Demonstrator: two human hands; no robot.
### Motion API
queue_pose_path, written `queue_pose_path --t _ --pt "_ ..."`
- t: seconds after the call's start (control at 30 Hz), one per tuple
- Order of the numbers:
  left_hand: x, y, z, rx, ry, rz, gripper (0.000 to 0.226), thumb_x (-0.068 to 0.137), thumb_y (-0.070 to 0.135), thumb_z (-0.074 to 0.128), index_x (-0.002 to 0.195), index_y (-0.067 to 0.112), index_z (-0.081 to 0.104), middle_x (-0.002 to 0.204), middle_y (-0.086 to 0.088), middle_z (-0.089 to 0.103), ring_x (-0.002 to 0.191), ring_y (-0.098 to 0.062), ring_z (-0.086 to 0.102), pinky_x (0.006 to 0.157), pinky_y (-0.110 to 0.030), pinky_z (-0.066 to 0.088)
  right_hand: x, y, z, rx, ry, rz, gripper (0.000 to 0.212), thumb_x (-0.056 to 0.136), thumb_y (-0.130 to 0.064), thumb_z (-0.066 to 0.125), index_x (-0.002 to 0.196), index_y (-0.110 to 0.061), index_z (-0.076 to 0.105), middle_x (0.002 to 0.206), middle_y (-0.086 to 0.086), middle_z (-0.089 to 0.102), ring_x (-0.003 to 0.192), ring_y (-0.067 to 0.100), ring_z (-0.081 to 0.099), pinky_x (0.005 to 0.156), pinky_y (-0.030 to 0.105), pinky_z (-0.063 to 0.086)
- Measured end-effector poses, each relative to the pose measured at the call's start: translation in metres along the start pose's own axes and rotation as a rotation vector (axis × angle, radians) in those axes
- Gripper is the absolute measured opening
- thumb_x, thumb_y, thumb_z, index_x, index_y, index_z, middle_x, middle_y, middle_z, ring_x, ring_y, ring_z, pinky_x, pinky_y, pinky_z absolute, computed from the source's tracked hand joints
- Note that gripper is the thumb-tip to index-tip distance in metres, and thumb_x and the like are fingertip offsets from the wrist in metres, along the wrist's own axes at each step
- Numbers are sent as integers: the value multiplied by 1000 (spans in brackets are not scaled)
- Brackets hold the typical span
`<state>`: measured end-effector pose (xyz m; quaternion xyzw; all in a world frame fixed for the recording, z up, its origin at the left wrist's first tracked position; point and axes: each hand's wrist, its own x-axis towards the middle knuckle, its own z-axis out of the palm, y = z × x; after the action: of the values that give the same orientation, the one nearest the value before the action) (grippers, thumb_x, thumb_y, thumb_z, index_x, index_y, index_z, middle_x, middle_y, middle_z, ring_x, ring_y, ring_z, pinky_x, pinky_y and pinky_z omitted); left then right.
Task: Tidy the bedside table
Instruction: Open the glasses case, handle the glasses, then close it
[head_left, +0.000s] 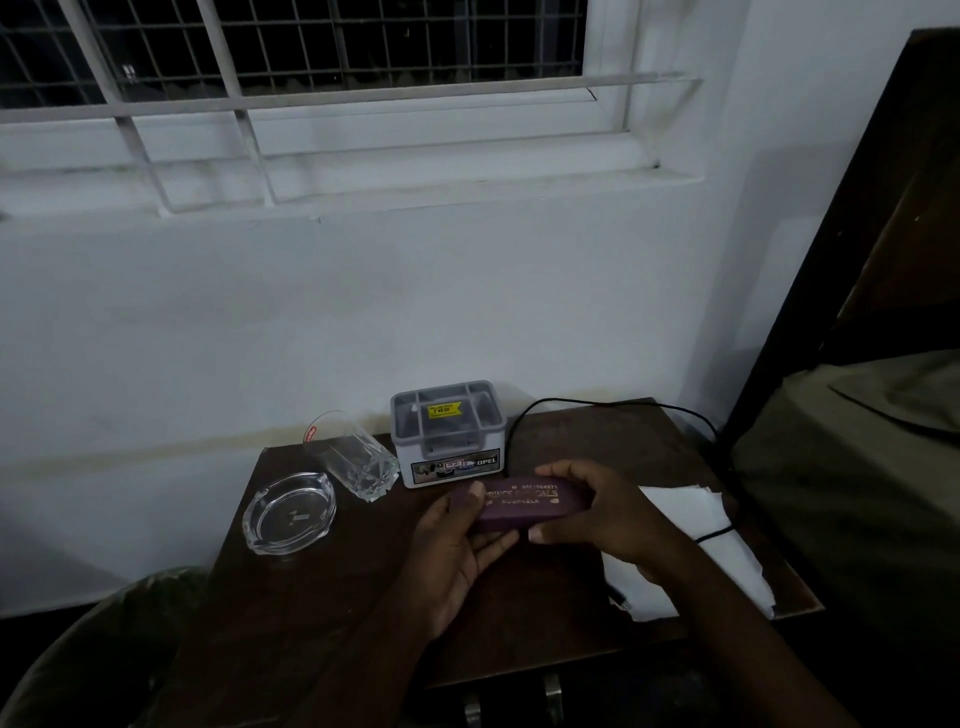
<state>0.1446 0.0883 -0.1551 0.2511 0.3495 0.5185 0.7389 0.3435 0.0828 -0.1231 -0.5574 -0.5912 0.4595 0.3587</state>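
Note:
Both hands hold a purple spectacle case (524, 505) with gold lettering just above the middle of the dark wooden bedside table (332, 592). My left hand (457, 556) grips its left end from below, thumb on top. My right hand (602, 512) wraps its right end, fingers over the far edge. A grey lidded plastic box (448, 434) stands behind the case near the wall. An empty drinking glass (353, 457) is left of the box, and a clear glass ashtray (289, 512) sits at the table's left edge.
White paper sheets (701, 551) lie on the table's right side under my right forearm. A black cable (597, 404) loops from behind the box to the right edge. A bed (857, 467) with a dark headboard stands right. A dark green cushion (104, 649) sits lower left.

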Motion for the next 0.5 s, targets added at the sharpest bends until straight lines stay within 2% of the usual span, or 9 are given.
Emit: queue_pose_path --t 0.1,0.17,0.23,0.3,0.33,0.4,0.5 --pt "11 5 22 71 -52 11 50 85 29 65 128 6 53 118 -20 69 104 -32 70 78 -37 60 4 -1 -17 -123 53 -88 64 52 -30 94 106 -40 62 106 -17 63 96 3 62 67 11 54" --pt "19 9 40 197 -73 36 47 87 33 66 128 14 53 117 -14 70 101 -29 71 77 -37 60 12 2 -31 -147 171 -150 56 51 -33 94 95 -45 62 99 -17 64 90 2 64 64 9 53" --pt "24 5 51 493 -19 113 41 89 38 66 125 24 50 116 -3 69 94 -20 73 70 -32 60 23 7 -46 -190 321 -166 51 48 -40 93 86 -51 62 93 -17 65 84 -2 65 62 10 54" --pt "26 -4 52 813 124 258 41 86 38 71 119 30 49 112 4 63 91 -10 67 68 -26 56 34 15 -56 -205 425 -130 47 46 -47 89 84 -52 62 91 -14 68 82 3 67 68 26 60" --pt "26 -10 49 946 176 338 42 83 35 74 117 27 51 107 4 61 91 -9 63 70 -25 53 39 19 -60 -223 456 -110 46 47 -48 88 85 -49 62 92 -12 69 82 7 67 73 36 61" --pt "25 -20 44 1148 194 405 40 79 32 79 109 20 55 95 1 59 88 -13 59 73 -26 50 49 24 -63 -300 492 -81 49 51 -46 87 93 -39 63 95 -11 68 85 12 67 78 43 60" --pt "23 -29 41 1355 181 390 44 75 39 79 102 16 54 94 0 60 91 -17 58 73 -27 45 61 33 -60 -415 527 -56 61 55 -39 90 109 -22 65 102 -3 65 93 18 64 83 35 55"
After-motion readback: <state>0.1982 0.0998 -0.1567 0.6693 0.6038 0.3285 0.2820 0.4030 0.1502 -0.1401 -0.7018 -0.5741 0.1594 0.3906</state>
